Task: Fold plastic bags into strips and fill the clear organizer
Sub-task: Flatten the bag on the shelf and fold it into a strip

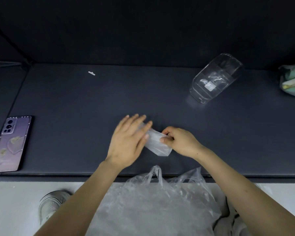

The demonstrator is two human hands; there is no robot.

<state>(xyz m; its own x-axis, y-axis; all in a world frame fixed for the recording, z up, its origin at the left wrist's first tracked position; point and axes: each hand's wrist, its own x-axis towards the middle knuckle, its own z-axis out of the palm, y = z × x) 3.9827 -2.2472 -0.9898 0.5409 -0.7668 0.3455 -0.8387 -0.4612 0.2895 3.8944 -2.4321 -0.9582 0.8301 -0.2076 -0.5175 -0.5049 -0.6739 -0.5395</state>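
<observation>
- The dark counter (pixel 92 103) carries the work near the middle of its near edge. It is firm and flat, so I'd press each crease down against it.
- Loose plastic bags (pixel 153 198) are heaped just below that near edge.
- The clear organizer (pixel 215 79) sits toward the far right corner, well apart from the hands.
- The left hand (pixel 128 142), flat, straight-fingered and blurred, lies across the folded bag (pixel 157 145). The right hand (pixel 180 140) pinches its right end.
- With a strip that slippery, I'd hold the pinch firm, push the air out and keep the edges square.
</observation>
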